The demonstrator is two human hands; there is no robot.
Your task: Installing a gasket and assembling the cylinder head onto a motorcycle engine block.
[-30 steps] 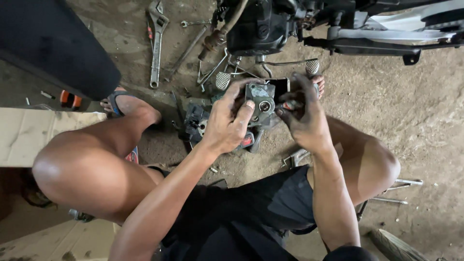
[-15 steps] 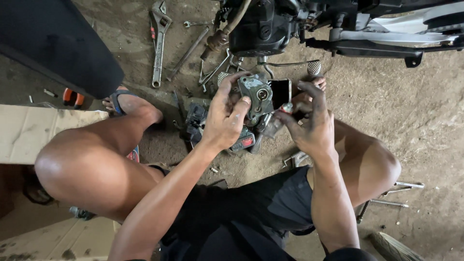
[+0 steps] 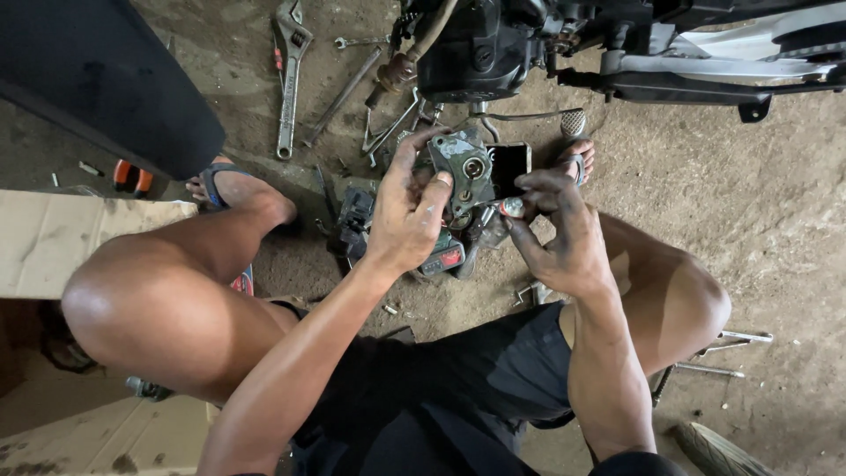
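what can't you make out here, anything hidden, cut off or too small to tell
- Head view: the near side of the metal engine part is covered by the left hand.
- Head view: the small round piece at the right hand is too small to identify.
- Head view: the motorbike is cut off by the top edge.
- Head view: the power tool on the ground lies mostly behind the left hand.

dirt floor, adjustable wrench, scattered spanners, flattened cardboard
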